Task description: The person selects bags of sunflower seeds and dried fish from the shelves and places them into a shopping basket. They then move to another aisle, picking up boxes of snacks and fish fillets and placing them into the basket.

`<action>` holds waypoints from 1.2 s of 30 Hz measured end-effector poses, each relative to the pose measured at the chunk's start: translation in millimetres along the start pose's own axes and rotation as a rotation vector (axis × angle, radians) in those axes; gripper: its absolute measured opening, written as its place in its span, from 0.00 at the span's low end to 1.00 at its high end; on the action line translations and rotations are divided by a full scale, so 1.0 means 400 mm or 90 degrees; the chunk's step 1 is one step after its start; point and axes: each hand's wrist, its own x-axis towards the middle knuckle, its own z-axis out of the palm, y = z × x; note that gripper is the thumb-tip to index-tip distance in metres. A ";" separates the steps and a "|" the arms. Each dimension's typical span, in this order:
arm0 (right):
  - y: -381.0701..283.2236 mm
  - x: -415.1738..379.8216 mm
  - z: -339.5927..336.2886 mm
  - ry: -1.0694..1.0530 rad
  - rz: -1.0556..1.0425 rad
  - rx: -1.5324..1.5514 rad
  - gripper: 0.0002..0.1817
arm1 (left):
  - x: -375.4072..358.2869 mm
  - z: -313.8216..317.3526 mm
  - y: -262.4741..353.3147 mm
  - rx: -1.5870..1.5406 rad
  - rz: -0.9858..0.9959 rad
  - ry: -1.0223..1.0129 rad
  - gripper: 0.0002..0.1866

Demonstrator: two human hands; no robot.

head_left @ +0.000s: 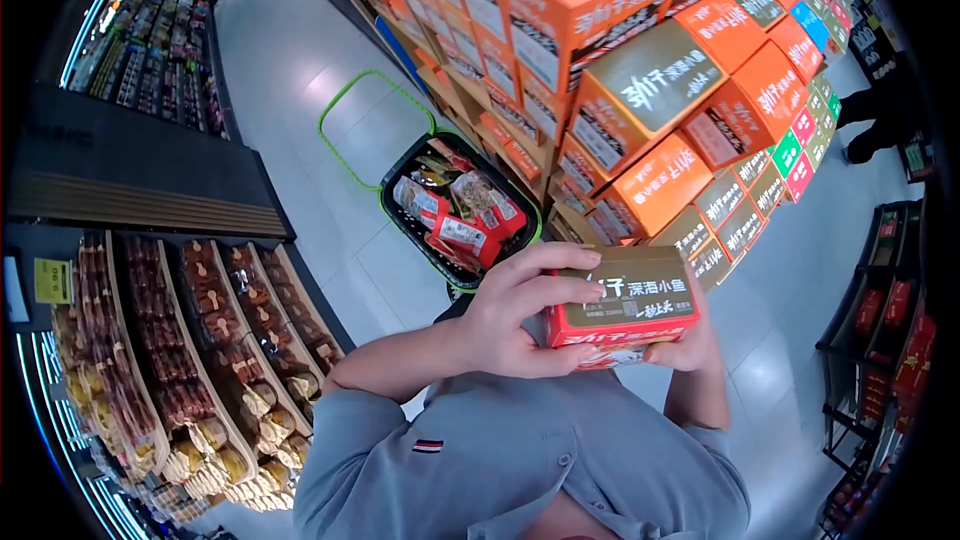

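Head view: brown-and-red snack box [625,305] held at chest height. Left hand [515,315] wrapped over its near end, fingers curled on top. Right hand [690,345] gripping underneath, mostly hidden. Shopping basket [400,215] on floor beyond.

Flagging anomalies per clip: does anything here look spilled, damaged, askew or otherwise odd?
Nothing stands out. Both hands, left and right, hold an intact box. The stacked boxes sit in stepped but orderly rows, and the basket stands on the floor with its packets inside, none spilled.
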 end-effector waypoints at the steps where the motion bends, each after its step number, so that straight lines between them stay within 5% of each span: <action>1: 0.026 0.007 0.030 -0.015 0.020 -0.047 0.55 | -0.030 -0.033 -0.027 -0.012 -0.012 -0.023 0.26; 6: 0.207 0.126 0.214 0.047 0.134 -0.032 0.45 | -0.199 -0.193 -0.196 -0.005 -0.210 0.017 0.29; 8: 0.299 0.205 0.289 0.130 0.266 0.058 0.40 | -0.281 -0.240 -0.283 -0.236 -0.457 0.103 0.32; 10: 0.410 0.278 0.369 0.216 0.303 0.131 0.33 | -0.355 -0.292 -0.381 -0.383 -0.554 0.205 0.40; 12: 0.487 0.353 0.451 0.285 0.342 0.212 0.31 | -0.432 -0.351 -0.456 -0.468 -0.740 0.228 0.38; 15: 0.637 0.425 0.515 0.313 0.442 0.263 0.30 | -0.539 -0.436 -0.560 -0.556 -0.841 0.229 0.44; 19: 0.802 0.498 0.570 0.348 0.540 0.261 0.33 | -0.622 -0.537 -0.689 -0.588 -0.919 0.268 0.41; 23: 0.849 0.498 0.596 0.299 0.645 0.006 0.38 | -0.679 -0.594 -0.913 -0.565 -0.943 0.359 0.40; 29: 0.844 0.285 0.540 0.419 0.806 -0.107 0.27 | -0.700 -0.645 -1.328 -0.573 -0.938 0.557 0.38; 34: 0.863 0.220 0.539 0.509 0.818 -0.179 0.21 | -0.668 -0.642 -1.471 -0.588 -0.909 0.555 0.42; 36: 0.880 0.218 0.547 0.437 0.809 -0.260 0.20 | -0.662 -0.646 -1.507 -0.644 -0.881 0.461 0.42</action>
